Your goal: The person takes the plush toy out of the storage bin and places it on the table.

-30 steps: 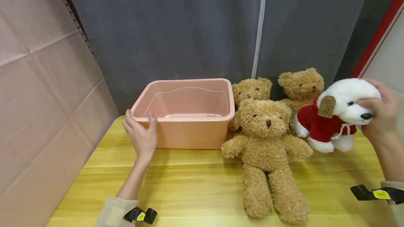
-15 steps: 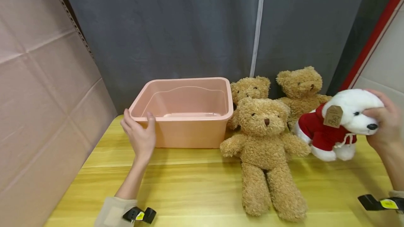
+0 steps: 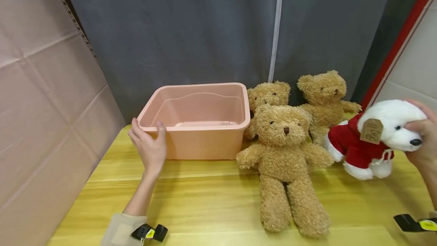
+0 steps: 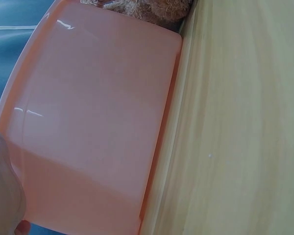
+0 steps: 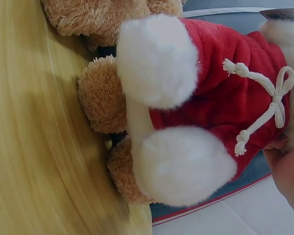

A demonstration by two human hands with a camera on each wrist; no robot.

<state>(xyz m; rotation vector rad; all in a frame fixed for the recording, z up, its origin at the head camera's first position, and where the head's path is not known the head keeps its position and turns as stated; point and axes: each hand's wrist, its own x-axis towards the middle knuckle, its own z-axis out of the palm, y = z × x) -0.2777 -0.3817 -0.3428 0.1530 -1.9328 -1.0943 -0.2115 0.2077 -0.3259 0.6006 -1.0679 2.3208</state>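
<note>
My left hand (image 3: pixel 150 149) grips the front left corner of a pink plastic bin (image 3: pixel 205 143), thumb near the front rim and fingers round the left side. The bin's inside is bare in the head view. At the far right, my right hand (image 3: pixel 427 136) holds a white stuffed toy in a red hoodie (image 3: pixel 358 141) by its head, thumb beside the muzzle. A paper tag (image 3: pixel 372 131) hangs by the toy's ear. The right wrist view shows its white paws (image 5: pixel 186 166) low over the table and the hoodie's tied cord (image 5: pixel 277 98).
A large brown teddy bear (image 3: pixel 285 166) lies face up right of the bin. Behind it sit two more, one teddy bear (image 3: pixel 269 94) against the bin's side and another teddy bear (image 3: pixel 324 98) farther right. A grey curtain (image 3: pixel 187 29) backs the wooden table (image 3: pixel 205 200).
My right hand has carried the white stuffed toy to the right and a little nearer, uncovering more of the back right teddy bear. My left hand keeps its place on the bin.
</note>
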